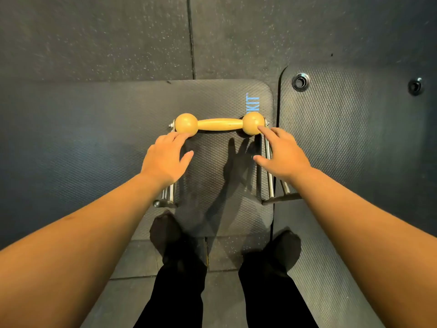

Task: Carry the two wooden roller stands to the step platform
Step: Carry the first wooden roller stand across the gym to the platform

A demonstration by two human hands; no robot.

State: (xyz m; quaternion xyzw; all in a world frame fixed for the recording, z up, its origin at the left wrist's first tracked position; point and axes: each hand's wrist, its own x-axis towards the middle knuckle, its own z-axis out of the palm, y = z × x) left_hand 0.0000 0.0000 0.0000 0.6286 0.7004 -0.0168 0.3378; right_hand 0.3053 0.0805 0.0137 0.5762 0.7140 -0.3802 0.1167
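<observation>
One wooden roller stand [220, 124] stands on a dark exercise mat [106, 129]. Its yellow wooden roller has a ball at each end and sits on a chrome metal frame [269, 171] with floor bars. My left hand [165, 159] is spread open, its fingertips touching the left ball. My right hand [281, 155] is also open, with its index fingertip on the right ball. Neither hand grips anything. A second roller stand and the step platform are not in view.
A second dark mat [350, 143] with two metal eyelets lies to the right, overlapping the stand's right foot. Speckled rubber floor tiles [94, 36] lie beyond. My two feet in black socks [165, 233] stand at the mat's near edge.
</observation>
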